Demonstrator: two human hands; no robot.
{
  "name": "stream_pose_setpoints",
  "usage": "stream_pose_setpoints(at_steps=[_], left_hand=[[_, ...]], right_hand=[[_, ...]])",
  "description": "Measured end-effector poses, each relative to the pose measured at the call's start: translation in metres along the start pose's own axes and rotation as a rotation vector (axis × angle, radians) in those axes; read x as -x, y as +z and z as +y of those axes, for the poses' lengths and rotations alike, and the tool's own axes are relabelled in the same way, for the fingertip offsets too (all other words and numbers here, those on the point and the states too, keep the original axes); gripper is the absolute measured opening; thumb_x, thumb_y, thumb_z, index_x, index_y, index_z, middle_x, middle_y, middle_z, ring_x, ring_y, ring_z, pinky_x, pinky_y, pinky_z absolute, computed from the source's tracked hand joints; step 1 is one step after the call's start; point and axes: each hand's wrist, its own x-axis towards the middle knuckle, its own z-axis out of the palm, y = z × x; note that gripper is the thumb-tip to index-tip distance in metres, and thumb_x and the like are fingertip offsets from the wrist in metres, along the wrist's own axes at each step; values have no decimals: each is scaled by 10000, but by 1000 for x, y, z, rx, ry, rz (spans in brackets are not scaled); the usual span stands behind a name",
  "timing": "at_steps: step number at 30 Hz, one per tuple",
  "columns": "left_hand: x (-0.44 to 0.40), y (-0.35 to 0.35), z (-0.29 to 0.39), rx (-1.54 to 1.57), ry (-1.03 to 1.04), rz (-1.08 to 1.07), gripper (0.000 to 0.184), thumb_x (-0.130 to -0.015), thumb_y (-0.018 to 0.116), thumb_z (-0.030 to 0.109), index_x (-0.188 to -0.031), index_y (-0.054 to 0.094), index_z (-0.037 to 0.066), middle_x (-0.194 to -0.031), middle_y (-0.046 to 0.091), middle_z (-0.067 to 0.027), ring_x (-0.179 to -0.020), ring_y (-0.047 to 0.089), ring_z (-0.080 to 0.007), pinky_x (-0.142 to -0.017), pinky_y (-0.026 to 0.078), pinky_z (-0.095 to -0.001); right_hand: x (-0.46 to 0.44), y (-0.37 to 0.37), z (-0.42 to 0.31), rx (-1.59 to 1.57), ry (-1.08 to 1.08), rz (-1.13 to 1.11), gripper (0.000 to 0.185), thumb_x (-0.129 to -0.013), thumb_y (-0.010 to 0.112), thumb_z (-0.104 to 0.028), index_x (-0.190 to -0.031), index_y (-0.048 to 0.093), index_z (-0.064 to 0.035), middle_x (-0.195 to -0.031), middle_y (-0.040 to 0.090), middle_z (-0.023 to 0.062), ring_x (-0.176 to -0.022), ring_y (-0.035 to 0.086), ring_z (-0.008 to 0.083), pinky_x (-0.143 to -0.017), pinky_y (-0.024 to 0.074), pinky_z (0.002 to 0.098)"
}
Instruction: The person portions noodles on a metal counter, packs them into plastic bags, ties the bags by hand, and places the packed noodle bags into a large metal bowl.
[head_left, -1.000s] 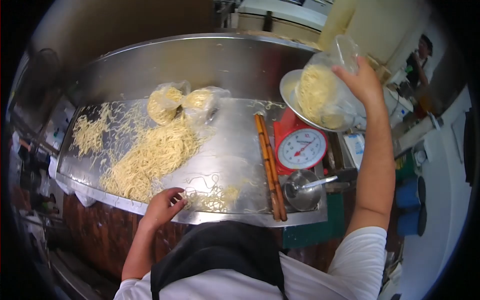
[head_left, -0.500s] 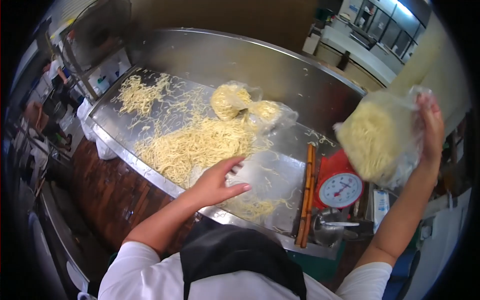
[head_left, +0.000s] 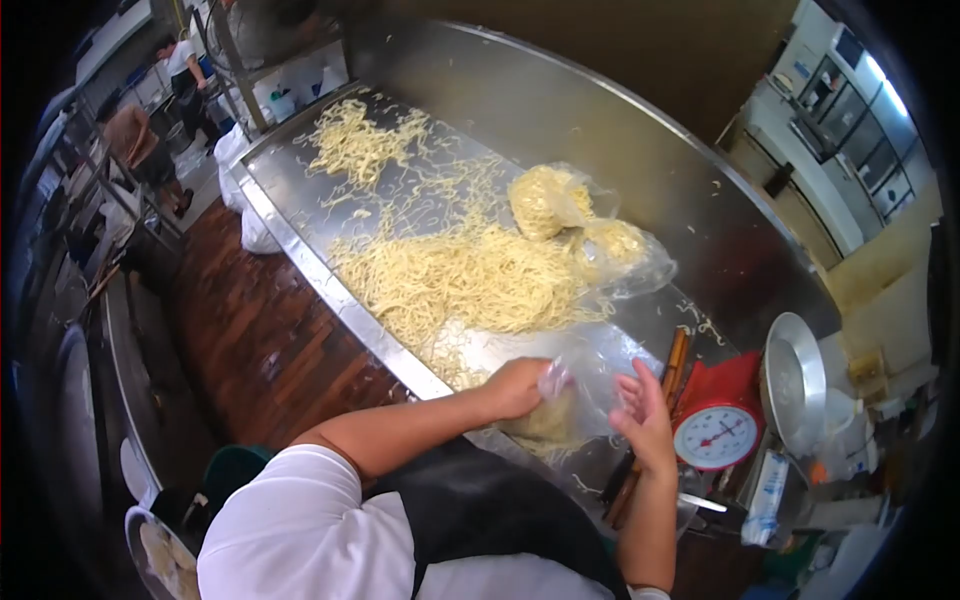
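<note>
While the left fingers [head_left: 533, 376] grip a filmy bag [head_left: 592, 385], stringy noodles [head_left: 485, 278] sprawl.

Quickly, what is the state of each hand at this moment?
Left hand: closed, holding a clear plastic bag.
Right hand: open, fingers apart beside the bag; whether it touches cannot be told.

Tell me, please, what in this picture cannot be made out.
All in the head view:
Weighing scale: dial figures too small to read.
Bamboo sticks: middle part hidden by the right hand.
Plastic bag: part hidden by the left hand; blur leaves any right hand contact unclear.
Round pan, lower left: cut off by the bottom edge.
</note>
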Motion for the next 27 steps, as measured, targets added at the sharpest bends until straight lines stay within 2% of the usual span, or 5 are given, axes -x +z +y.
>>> stream_pose_setpoints(at_steps=[4,6,10,17,27], left_hand=[[-1,-9,2,144,0,10,256,-944,469,239,-951,647,54,-866,669,-121,-845,647,-268,-775,486,-349],[-3,-9,5,162,-16,-94,289,-952,489,296,-980,643,54,-907,658,-131,-859,636,-269,-795,481,-344],[0,-20,18,126,25,75,471,-867,627,340,-1202,558,17,-1195,550,-201,-1067,558,-323,-904,441,-382],[23,6,-38,-270,116,198,384,-787,691,269,-1050,601,4,-1110,594,-181,-1050,559,-358,-907,448,-415],[15,18,-41,-433,-12,163,245,-756,613,178,-943,615,19,-908,618,-153,-883,575,-356,-793,458,-428]], right_hand=[[11,30,24,747,-155,-205,918,-652,810,-343,-1392,359,-41,-1372,399,236,-1296,356,387,-1081,289,424],[-2,58,50,1000,-356,-38,720,-699,774,-303,-1301,479,-40,-1344,439,227,-1280,384,376,-1073,306,414],[-49,81,133,505,-321,175,358,-801,659,-179,-1111,595,-11,-1076,608,197,-1059,556,343,-915,418,438],[-62,96,133,90,-99,367,199,-842,621,-150,-932,623,27,-862,643,172,-774,613,277,-697,471,392],[-82,97,150,497,-248,438,254,-850,590,-239,-870,638,9,-759,632,190,-708,605,315,-684,455,418]])
